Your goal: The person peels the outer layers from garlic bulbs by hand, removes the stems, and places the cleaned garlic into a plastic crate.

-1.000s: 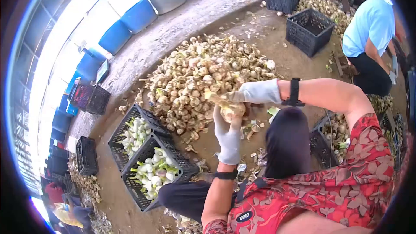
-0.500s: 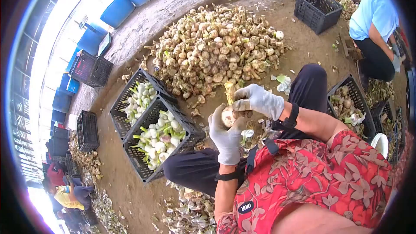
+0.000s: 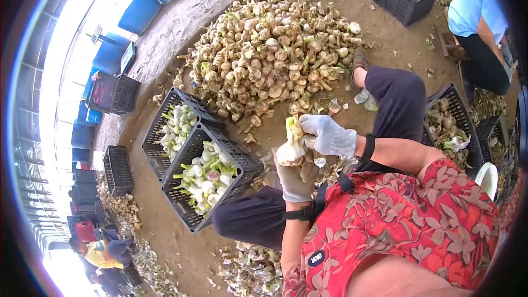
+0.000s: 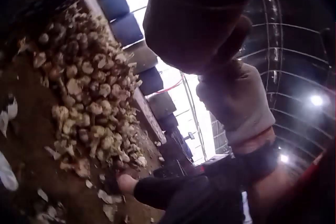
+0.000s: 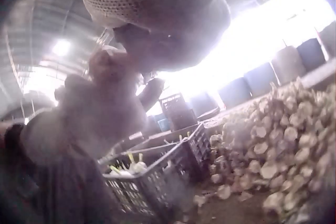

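Observation:
Both hands wear pale knit gloves. In the head view my left hand (image 3: pixel 298 182) holds a garlic bulb (image 3: pixel 290 155) from below, its fingers around the root end. The bulb is mostly white, with a green-yellow stem (image 3: pixel 291 126) pointing up. At the stem, my right hand (image 3: pixel 333 136) pinches loose outer skin with curled fingers. In the left wrist view the left hand (image 4: pixel 202 19) looms dark at the top, the right hand (image 4: pixel 239 100) below it. The right wrist view has the right hand (image 5: pixel 157 14) above the left hand (image 5: pixel 100 111); the bulb is mostly hidden there.
A large heap of unpeeled garlic (image 3: pixel 269 55) lies ahead. Left of my knee stand two black crates, a near one (image 3: pixel 246 171) and a far one (image 3: pixel 150 149), with white bulbs inside. Another crate (image 3: pixel 467 126) is at my right. Shed skins (image 3: pixel 250 269) litter the ground.
Both hands have drawn back from the heap toward my body. The bulb, brownish before, now shows white, and its stem green. The right hand has moved from the bulb's side up along the stem.

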The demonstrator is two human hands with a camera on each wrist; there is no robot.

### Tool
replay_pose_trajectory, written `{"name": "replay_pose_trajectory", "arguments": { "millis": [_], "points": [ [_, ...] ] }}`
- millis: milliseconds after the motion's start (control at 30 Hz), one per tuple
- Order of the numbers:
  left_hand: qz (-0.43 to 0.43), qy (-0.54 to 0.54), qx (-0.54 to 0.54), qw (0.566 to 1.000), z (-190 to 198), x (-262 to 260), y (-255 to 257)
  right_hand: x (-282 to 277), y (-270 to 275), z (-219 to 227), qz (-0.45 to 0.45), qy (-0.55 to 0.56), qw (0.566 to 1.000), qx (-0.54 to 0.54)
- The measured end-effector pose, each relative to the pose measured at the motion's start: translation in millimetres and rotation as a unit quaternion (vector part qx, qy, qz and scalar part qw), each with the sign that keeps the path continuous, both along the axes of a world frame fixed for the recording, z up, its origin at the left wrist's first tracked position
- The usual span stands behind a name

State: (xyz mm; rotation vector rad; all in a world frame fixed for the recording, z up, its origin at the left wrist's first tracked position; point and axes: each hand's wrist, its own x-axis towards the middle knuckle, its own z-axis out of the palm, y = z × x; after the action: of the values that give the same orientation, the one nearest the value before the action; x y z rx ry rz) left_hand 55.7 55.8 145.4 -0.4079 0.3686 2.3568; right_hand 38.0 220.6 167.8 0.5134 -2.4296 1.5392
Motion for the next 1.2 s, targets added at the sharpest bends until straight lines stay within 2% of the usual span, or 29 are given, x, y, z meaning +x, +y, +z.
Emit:
{"name": "replay_pose_trajectory", "arguments": {
  "millis": [33, 67, 100, 133, 167, 200, 233, 300, 333, 367, 400, 433, 500, 533, 567, 600, 667, 700, 733, 767, 800, 833, 933, 967, 1067, 1100, 1200],
  "points": [
    [0.012, 0.006, 0.004, 1.0, -22, -7, 0, -1, 0, -10, 0.001, -0.057, 0.998, -0.039],
    [0.024, 0.012, 0.01, 1.0, -20, -13, 5, -1, -1, -11, -0.02, -0.176, 0.974, -0.14],
    [0.048, 0.047, -0.156, 0.986, -11, -11, 9, 0, -3, -10, -0.041, -0.291, 0.926, -0.237],
    [0.076, 0.102, -0.244, 0.961, -12, -12, 14, 1, -5, -11, -0.06, -0.397, 0.855, -0.328],
    [0.101, 0.157, -0.33, 0.926, -15, -11, 23, 1, -11, -23, -0.065, -0.323, 0.877, -0.348],
    [0.123, 0.21, -0.41, 0.879, -19, -7, 29, 6, -11, -32, -0.055, -0.312, 0.899, -0.301],
    [0.158, 0.225, -0.379, 0.884, -20, -1, 31, 12, -9, -40, -0.028, -0.288, 0.93, -0.227],
    [0.124, 0.196, -0.32, 0.918, -25, 0, 19, 15, -4, -47, 0.044, -0.195, 0.975, -0.095],
    [0.107, 0.183, -0.288, 0.934, -26, -3, 14, 14, 0, -46, 0.051, -0.28, 0.938, -0.2],
    [0.112, 0.175, -0.285, 0.936, -22, -7, 17, 14, 6, -39, 0.059, -0.359, 0.882, -0.299],
    [0.121, 0.086, -0.189, 0.971, -14, -7, 17, 13, 11, -32, 0.066, -0.432, 0.81, -0.391],
    [0.132, 0.128, -0.263, 0.947, -12, -6, 24, 9, 16, -29, 0.026, -0.451, 0.781, -0.431],
    [0.101, 0.168, -0.268, 0.943, -14, -7, 26, -5, 19, -63, -0.037, -0.397, 0.794, -0.459],
    [0.056, 0.166, -0.2, 0.964, -15, -10, 21, -13, 23, -81, -0.053, -0.361, 0.792, -0.49],
    [0.01, 0.163, -0.129, 0.978, -17, -12, 18, -15, 31, -69, -0.047, -0.339, 0.827, -0.446],
    [-0.003, 0.128, -0.166, 0.978, -14, -10, 21, -21, 31, -68, -0.094, -0.313, 0.837, -0.439],
    [-0.029, 0.057, -0.237, 0.969, -4, -6, 29, -23, 40, -59, -0.169, -0.37, 0.846, -0.345],
    [-0.094, 0.127, -0.152, 0.976, -12, -7, 21, -28, 41, -76, -0.2, -0.365, 0.851, -0.32],
    [-0.102, 0.104, -0.132, 0.98, -17, -7, 18, -26, 42, -90, -0.24, -0.307, 0.9, -0.194],
    [-0.108, 0.081, -0.113, 0.984, -16, -8, 18, -25, 41, -92, -0.273, -0.243, 0.929, -0.063],
    [-0.115, 0.059, -0.095, 0.987, -15, -8, 17, -23, 41, -94, -0.298, -0.174, 0.936, 0.068],
    [-0.113, 0.078, -0.077, 0.987, -22, -7, 13, -24, 47, -94, -0.291, -0.24, 0.922, 0.082],
    [-0.081, 0.041, -0.065, 0.994, -26, -4, 7, -22, 54, -88, -0.2, -0.272, 0.913, 0.23],
    [-0.066, 0.079, -0.081, 0.991, -25, -2, 7, -25, 55, -86, -0.116, -0.347, 0.881, 0.3],
    [-0.043, 0.222, -0.213, 0.95, -11, -1, -1, -10, 47, -69, -0.127, -0.249, 0.919, 0.279],
    [-0.015, 0.254, -0.246, 0.935, -8, -2, 0, -6, 42, -46, -0.125, -0.268, 0.919, 0.26],
    [0.083, 0.326, -0.363, 0.869, 10, -2, 4, 4, 36, -28, -0.03, -0.254, 0.967, 0.001]
  ]
}}
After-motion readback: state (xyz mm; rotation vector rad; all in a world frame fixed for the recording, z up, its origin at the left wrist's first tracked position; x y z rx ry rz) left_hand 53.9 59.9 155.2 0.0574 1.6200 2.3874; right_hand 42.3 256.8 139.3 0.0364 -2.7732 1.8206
